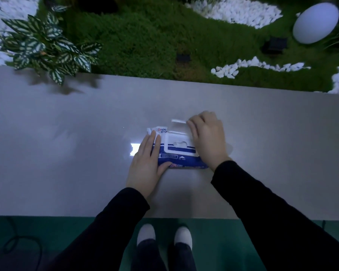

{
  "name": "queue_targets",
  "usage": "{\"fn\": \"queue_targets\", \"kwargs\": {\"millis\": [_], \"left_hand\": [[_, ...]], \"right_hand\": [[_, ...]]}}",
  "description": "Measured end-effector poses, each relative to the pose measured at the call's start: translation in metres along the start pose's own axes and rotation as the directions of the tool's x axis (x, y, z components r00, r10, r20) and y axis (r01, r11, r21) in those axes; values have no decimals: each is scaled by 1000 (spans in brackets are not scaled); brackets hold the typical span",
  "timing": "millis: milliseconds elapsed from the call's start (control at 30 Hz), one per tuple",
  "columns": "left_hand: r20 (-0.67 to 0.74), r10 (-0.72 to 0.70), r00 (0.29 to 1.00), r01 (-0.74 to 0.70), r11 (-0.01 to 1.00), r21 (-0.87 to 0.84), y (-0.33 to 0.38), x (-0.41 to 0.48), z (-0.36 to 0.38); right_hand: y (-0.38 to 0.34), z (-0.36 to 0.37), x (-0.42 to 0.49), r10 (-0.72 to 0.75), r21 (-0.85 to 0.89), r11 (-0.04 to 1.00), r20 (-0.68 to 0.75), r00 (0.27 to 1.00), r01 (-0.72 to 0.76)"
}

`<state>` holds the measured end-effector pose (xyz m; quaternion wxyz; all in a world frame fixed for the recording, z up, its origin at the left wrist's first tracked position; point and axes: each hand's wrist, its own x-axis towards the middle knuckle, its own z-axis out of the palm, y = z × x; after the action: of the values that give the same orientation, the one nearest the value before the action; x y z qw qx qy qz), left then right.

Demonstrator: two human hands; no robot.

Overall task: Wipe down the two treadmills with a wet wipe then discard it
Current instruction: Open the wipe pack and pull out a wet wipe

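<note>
A blue and white pack of wet wipes (181, 160) lies on a grey ledge (67, 133) in front of me. Its white flip lid (179, 122) stands raised at the far side, and a wipe (179, 143) shows in the opening. My left hand (145, 165) lies flat on the pack's left end, thumb along its near edge, holding it down. My right hand (207, 137) rests over the pack's right end, its fingertips pinching the raised lid. No treadmill is in view.
Beyond the ledge lies artificial grass (145, 36) with white pebbles (237, 10), a striped-leaf plant (45, 45) at left and a white egg-shaped lamp (315, 22) at right. My shoes (164, 234) stand on a green floor, with a dark cable (18, 241) at left.
</note>
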<state>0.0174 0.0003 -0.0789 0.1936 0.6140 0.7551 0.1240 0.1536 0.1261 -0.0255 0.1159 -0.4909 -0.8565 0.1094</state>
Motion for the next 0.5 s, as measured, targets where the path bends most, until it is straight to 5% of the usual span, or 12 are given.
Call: {"fn": "queue_targets", "kwargs": {"millis": [100,333,500], "left_hand": [[5,0,1000,0,1000,-3,-2,-1,1],[-20,5,1000,-6,1000,-22,-2,0,3],[-19,12,1000,-12,1000,-17,-5,1,4]], "right_hand": [[2,1,18,103,36,994,-92,990,-100],[13,27,20,158,200,965,76,985,-170],[13,29,10,166,269,948,47,985,-172]]}}
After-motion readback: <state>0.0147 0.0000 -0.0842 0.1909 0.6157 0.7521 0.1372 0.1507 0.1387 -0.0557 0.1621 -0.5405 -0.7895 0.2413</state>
